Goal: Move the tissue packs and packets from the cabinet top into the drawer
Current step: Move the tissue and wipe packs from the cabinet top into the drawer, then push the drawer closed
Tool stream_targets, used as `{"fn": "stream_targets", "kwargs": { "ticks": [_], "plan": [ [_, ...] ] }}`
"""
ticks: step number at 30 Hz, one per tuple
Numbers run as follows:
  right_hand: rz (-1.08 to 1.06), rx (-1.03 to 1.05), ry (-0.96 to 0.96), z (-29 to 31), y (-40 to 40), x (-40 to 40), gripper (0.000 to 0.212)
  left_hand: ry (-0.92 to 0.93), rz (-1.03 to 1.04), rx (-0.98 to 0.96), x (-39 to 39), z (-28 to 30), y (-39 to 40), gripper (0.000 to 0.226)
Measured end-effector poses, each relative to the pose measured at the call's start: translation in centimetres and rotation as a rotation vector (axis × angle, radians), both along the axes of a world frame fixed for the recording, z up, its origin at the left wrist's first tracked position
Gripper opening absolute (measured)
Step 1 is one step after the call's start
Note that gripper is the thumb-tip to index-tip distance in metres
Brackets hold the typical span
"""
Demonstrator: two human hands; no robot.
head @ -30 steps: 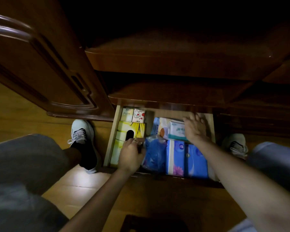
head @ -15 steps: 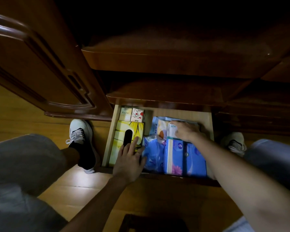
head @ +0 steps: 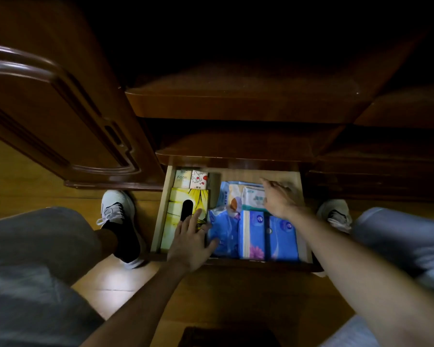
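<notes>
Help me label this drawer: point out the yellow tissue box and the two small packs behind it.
yellow tissue box [head: 178, 204], head view, its top face.
two small packs [head: 191, 179], head view, where they meet.

Upper cabinet interior [head: 236, 33] too dark to read. Right hand [head: 277, 199] motion-blurred, fingers indistinct, covers part of white pack [head: 253, 196]. Left hand [head: 192, 236] hides near end of yellow box [head: 183, 211] and edge of blue pack [head: 223, 229]. Print on small packs [head: 191, 179] too small to read. Drawer [head: 161, 209] back under overhang, unseen. Dark mat [head: 226, 336] cut by bottom edge.
</notes>
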State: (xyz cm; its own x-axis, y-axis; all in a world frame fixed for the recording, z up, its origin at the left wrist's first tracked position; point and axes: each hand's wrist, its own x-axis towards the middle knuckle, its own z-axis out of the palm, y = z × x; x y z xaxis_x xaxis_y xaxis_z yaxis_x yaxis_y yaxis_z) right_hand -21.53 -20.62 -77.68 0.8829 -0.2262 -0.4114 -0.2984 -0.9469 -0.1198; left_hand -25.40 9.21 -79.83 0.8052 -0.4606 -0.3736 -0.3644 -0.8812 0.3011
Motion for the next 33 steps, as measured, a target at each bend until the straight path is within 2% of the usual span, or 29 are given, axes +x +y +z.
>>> {"fn": "stream_targets", "kwargs": {
  "ticks": [3, 6, 7, 10, 12, 16, 21, 28, 31, 33],
  "plan": [
    [0.038, 0.064, -0.218, 2.0, 0.7, -4.0, 0.053, 0.101, 0.017, -0.115, 0.1, 1.3, 0.5, 0.096],
    [0.202, 0.073, -0.216, 4.1, 1.8, -8.2, 0.035, 0.051, -0.139, -0.059, -0.4, 2.8, 1.7, 0.111],
    [0.264, 0.067, -0.176, 4.7, 2.0, -9.5, 0.035, 0.005, -0.206, -0.014, -0.7, 3.2, 2.2, 0.103],
    [0.392, 0.017, 0.058, 5.7, 2.4, -13.2, 0.052, -0.081, -0.387, 0.121, -1.4, 4.3, 3.5, 0.061],
    [0.458, -0.061, 0.165, 5.3, 2.5, -15.4, 0.052, -0.095, -0.429, 0.212, -2.1, 4.7, 4.2, 0.054],
    [0.451, -0.118, 0.122, 4.1, 2.4, -17.2, 0.039, -0.159, -0.315, 0.185, -2.8, 5.3, 4.9, 0.041],
    [0.503, -0.203, 0.107, 4.4, 1.9, -16.7, 0.038, -0.198, -0.233, 0.077, -2.9, 5.3, 5.0, 0.037],
    [0.257, -0.179, -0.04, 3.8, 1.3, -13.4, 0.03, -0.28, -0.069, 0.052, 0.1, 4.9, 2.7, 0.038],
    [0.191, -0.286, -0.067, 3.2, 2.1, -12.6, 0.035, -0.279, 0.043, 0.092, 0.7, 4.7, 2.3, 0.042],
    [0.057, -0.331, -0.132, 3.0, 2.7, -12.7, 0.043, -0.281, 0.162, 0.077, 0.4, 4.8, 1.5, 0.047]
  ]
}}
